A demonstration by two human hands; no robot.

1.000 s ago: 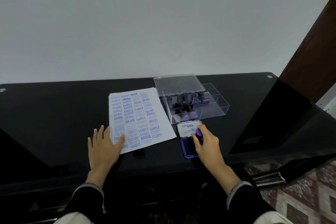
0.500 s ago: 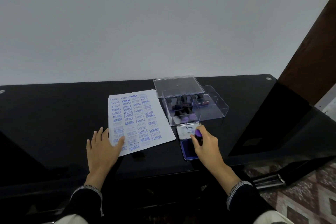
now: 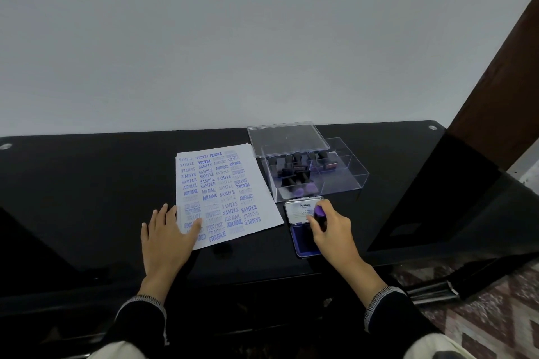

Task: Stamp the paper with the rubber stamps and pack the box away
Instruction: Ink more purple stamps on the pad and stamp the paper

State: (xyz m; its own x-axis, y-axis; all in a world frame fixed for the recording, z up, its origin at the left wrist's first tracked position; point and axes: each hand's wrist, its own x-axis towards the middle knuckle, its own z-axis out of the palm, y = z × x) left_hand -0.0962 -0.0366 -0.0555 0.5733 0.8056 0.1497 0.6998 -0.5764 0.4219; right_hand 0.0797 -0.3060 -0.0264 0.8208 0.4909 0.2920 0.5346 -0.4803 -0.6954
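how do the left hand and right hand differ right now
The left hand lies flat with fingers straight, pressing the near corner of the paper; the right hand is curled round a purple-topped stamp. The left hand is on the sheet, the right hand over the open ink pad. Both rest at the black table.

Stamped paper (image 3: 224,192) lies flat beside clear box (image 3: 344,181), apparently holding stamps (image 3: 294,172).
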